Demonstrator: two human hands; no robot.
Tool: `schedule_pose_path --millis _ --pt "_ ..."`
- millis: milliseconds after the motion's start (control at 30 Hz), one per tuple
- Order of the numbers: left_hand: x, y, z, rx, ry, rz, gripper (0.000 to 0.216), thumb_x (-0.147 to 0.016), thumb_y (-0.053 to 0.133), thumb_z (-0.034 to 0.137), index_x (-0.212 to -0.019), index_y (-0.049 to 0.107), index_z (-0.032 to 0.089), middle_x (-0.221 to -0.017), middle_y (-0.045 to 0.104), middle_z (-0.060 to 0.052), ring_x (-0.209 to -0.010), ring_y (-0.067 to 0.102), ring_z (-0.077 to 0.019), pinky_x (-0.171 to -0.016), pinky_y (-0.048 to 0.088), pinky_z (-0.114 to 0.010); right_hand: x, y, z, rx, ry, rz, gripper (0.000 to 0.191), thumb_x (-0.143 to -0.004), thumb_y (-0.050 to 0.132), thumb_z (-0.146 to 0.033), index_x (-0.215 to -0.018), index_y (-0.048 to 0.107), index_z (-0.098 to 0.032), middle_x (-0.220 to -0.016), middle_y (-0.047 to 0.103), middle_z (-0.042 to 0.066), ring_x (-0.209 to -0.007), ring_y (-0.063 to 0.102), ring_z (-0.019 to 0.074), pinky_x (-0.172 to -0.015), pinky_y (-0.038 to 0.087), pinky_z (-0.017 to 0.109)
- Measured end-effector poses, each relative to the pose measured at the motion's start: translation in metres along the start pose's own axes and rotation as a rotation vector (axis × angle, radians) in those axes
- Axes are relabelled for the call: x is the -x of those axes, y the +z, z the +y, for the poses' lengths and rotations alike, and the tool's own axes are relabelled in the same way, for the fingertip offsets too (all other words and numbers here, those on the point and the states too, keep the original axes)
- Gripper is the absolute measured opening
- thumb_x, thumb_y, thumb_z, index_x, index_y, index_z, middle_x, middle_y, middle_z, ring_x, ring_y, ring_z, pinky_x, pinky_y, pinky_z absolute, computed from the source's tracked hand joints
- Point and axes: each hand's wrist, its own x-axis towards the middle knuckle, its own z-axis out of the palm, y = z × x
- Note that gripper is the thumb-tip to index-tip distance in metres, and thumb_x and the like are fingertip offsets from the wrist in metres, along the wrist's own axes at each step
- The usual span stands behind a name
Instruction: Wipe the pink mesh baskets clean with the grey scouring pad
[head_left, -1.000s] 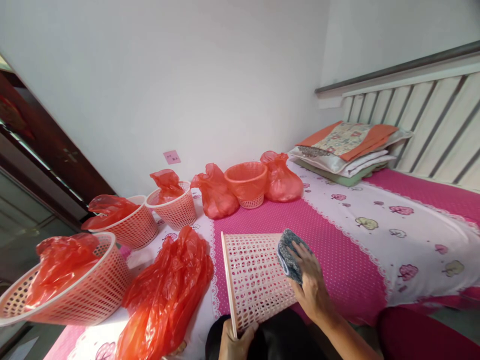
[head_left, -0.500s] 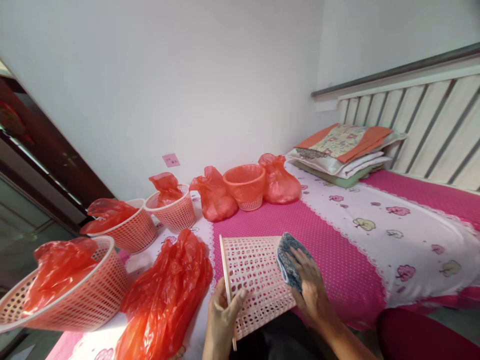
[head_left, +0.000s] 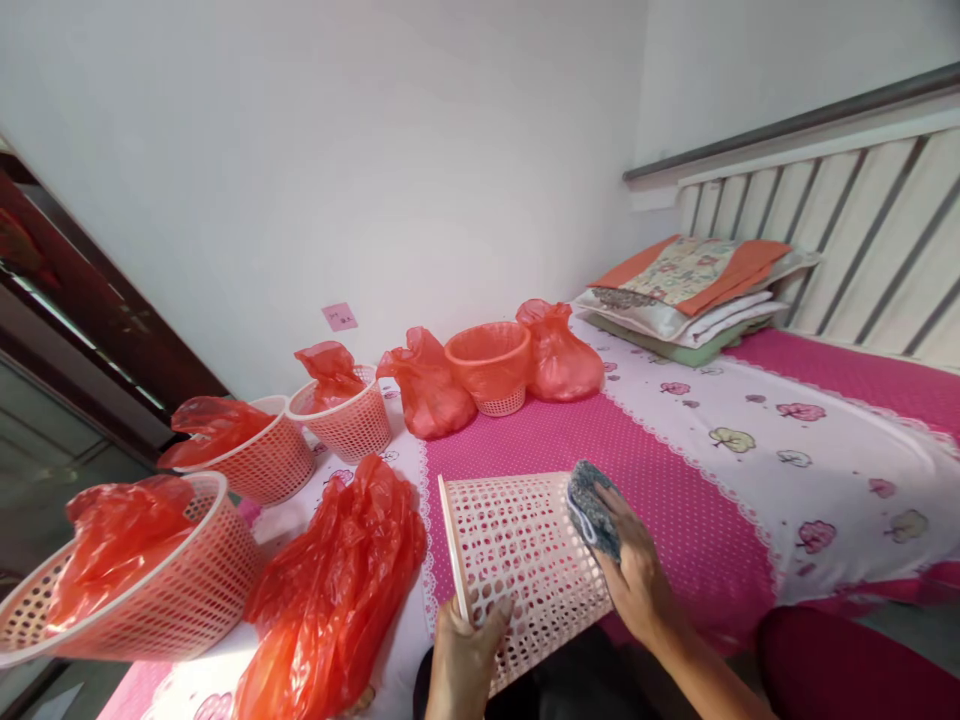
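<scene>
Tipped on its side in front of me is a pale pink plastic basket [head_left: 525, 560] with a mesh of holes. My left hand [head_left: 471, 650] grips its rim at the lower left, the thumb on the outer wall. My right hand [head_left: 634, 570] presses a grey-blue cloth [head_left: 596, 510] against the basket's base end on the right. A crumpled heap of red plastic bags [head_left: 337, 590] lies on the bed just left of the basket.
On the left stand pink baskets [head_left: 172, 590] with red bags in them. Toward the wall, a red-lined basket [head_left: 491, 365] sits between two filled red bags [head_left: 431, 390]. Folded bedding [head_left: 690, 290] is stacked by the white headboard [head_left: 847, 230]. A dark red seat [head_left: 847, 665] is at lower right.
The cloth and my right hand have shifted slightly right along the basket's end. My left hand has moved a little right and down, and the basket has turned slightly.
</scene>
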Motion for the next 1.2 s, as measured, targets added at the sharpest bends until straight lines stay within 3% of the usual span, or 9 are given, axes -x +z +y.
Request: schedule_pose_path --millis 233,367,567,933,1200 --pt "0.01 0.002 -0.019 0.072 -0.038 0.057 0.062 -0.055 0.103 0.061 -0.092 0.086 0.014 -0.085 0.088 -0.014 -0.078 0.083 -0.0326 -0.072 0.069 -0.041 -0.044 0.005 0.004 -0.051 0.027 -0.041 0.047 -0.111 0.05 -0.037 -0.155 0.06 -0.025 -0.153 0.068 0.013 -0.143 0.064 0.0299 -0.121 0.053 0.054" --pt "0.01 -0.002 -0.011 0.002 0.002 -0.012 0.056 -0.059 0.102 0.059 -0.09 0.087 0.014 -0.088 0.088 -0.016 -0.081 0.083 -0.0336 -0.074 0.067 -0.04 -0.047 0.014 -0.015 0.048 -0.015 -0.051 0.045 -0.105 0.051 -0.029 -0.149 0.062 -0.025 -0.149 0.071 0.012 -0.143 0.063 0.0324 -0.122 0.049 0.061" --pt "0.009 -0.008 -0.003 -0.04 0.003 -0.039 0.051 -0.061 0.101 0.057 -0.087 0.089 0.015 -0.077 0.086 -0.012 -0.074 0.081 -0.0297 -0.079 0.066 -0.04 -0.041 0.027 -0.063 0.099 -0.076 -0.117 0.061 -0.094 0.055 -0.015 -0.154 0.053 -0.026 -0.159 0.063 0.01 -0.149 0.057 0.0328 -0.125 0.04 0.062" --pt "0.009 -0.009 -0.004 0.034 0.05 -0.109 0.048 -0.066 0.099 0.054 -0.091 0.089 0.015 -0.09 0.089 -0.015 -0.087 0.084 -0.0346 -0.085 0.067 -0.043 -0.052 0.036 -0.147 -0.081 -0.125 -0.325 0.09 -0.076 0.06 -0.001 -0.161 0.047 -0.024 -0.169 0.051 0.012 -0.16 0.04 0.0321 -0.132 0.029 0.066" --pt "0.011 -0.01 -0.014 0.001 0.031 -0.087 0.031 -0.065 0.098 0.039 -0.081 0.086 0.015 -0.073 0.084 -0.009 -0.071 0.078 -0.0255 -0.076 0.064 -0.035 -0.033 0.024 -0.165 -0.08 -0.23 -0.387 0.097 -0.075 0.058 -0.002 -0.169 0.039 -0.02 -0.175 0.042 0.011 -0.164 0.033 0.03 -0.136 0.025 0.062"
